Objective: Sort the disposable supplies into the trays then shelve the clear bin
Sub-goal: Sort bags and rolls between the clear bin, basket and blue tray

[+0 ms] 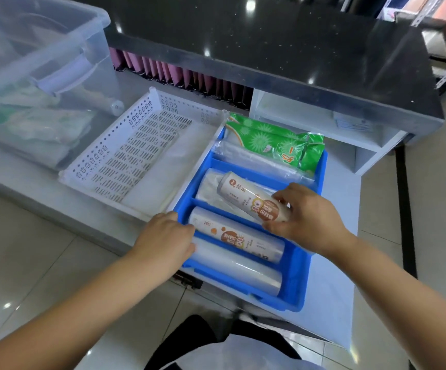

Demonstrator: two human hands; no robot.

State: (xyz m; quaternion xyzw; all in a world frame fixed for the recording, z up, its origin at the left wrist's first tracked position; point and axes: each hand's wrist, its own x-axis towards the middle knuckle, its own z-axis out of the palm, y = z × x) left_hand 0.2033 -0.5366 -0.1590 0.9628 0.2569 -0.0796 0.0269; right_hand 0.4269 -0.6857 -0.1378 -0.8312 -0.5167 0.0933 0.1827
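A blue divided tray (299,276) sits on the low counter in front of me. My right hand (304,217) grips the near end of a white-and-orange cling-film roll (245,196), which lies tilted over the tray's middle compartment. My left hand (165,236) rests at the tray's left rim, fingers curled against the ends of a printed roll (237,240) and a plain clear roll (237,268) in the nearest compartment. Green packets (272,141) and a clear bag pack (256,160) fill the far compartment. A white perforated tray (125,153) stands to the left, and the clear bin (40,84) beyond it holds several packets.
A black-topped counter (269,49) rises behind the trays, with a white open shelf (309,124) beneath it. Pink folders (179,76) line the gap under the counter. Tiled floor (29,263) lies at left and right, and my dark trousers show at the bottom.
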